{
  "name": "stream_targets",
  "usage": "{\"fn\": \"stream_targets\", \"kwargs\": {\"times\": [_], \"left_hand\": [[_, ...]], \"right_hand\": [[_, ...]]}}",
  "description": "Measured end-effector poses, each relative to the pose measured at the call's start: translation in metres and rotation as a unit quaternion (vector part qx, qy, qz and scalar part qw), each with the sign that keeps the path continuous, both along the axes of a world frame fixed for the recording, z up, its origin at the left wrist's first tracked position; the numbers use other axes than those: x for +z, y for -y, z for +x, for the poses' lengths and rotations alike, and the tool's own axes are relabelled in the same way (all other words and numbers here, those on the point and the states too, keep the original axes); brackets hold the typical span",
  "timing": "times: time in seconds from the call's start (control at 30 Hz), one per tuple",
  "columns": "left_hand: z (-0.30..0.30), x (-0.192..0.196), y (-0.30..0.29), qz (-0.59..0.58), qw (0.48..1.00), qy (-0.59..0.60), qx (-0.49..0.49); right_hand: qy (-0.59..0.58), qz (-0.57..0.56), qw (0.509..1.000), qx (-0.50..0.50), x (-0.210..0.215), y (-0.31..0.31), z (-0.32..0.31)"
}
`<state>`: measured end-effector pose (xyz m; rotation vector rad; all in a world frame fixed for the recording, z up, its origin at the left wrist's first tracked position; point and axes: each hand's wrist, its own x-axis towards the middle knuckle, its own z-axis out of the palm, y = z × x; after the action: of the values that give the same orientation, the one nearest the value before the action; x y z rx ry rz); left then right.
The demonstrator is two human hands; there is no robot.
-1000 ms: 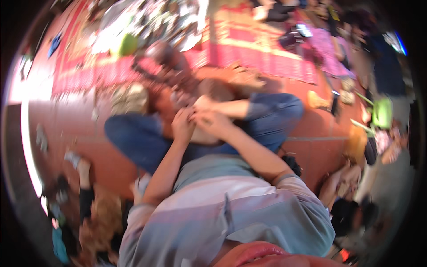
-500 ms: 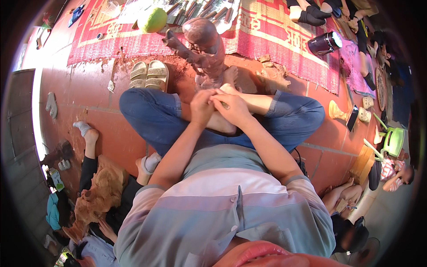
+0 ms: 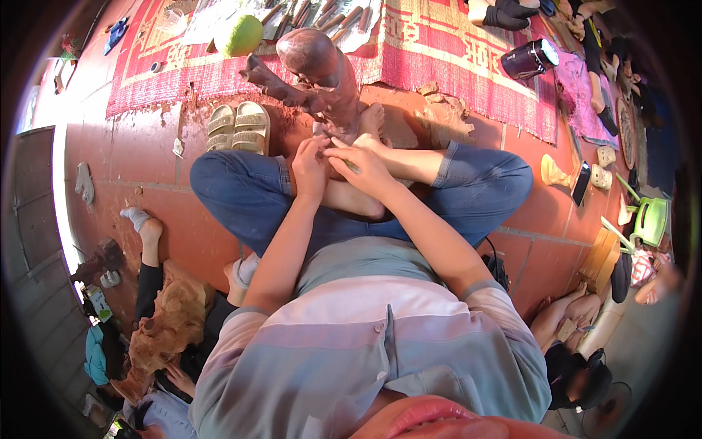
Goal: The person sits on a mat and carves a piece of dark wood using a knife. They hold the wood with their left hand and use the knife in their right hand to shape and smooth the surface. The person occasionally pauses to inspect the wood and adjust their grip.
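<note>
A reddish-brown wooden carving (image 3: 333,84), with a smooth rounded top and a branch-like arm to the left, stands between my crossed legs and leans left. My left hand (image 3: 310,164) is closed at its lower end, its fingertips partly hidden against the wood. Beside it, my right hand (image 3: 358,167) has its fingers bent over the same low part of the carving. A small greyish-green thing shows in the right hand, too small to name. The two hands nearly touch at the fingertips. My bare foot (image 3: 371,121) rests against the carving's right side.
Beyond lies a red patterned mat (image 3: 439,66) bearing a green round fruit (image 3: 239,35), several wood-handled tools (image 3: 344,20) and a dark cylindrical flask (image 3: 528,60). Beige sandals (image 3: 251,126) sit left of the carving. Another person holds a wood piece (image 3: 172,311) at lower left. A green chair (image 3: 649,222) stands right.
The carving's top has tipped further left. Both my hands have shifted slightly left and away from me with its lower end. The whole view has moved a little.
</note>
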<state>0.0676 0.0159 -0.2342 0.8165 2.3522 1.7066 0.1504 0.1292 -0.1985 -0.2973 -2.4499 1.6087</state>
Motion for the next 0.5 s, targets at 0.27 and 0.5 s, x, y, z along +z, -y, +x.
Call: {"fn": "stream_targets", "kwargs": {"times": [0.27,0.5], "left_hand": [[0.017,0.017,-0.004,-0.014,0.998,-0.003,-0.064],[0.016,0.003,-0.014,-0.046,0.993,-0.092,-0.057]], "right_hand": [[0.088,0.128,0.987,-0.035,0.031,0.002,0.019],[0.007,0.02,0.999,-0.05,0.009,-0.013,0.028]]}}
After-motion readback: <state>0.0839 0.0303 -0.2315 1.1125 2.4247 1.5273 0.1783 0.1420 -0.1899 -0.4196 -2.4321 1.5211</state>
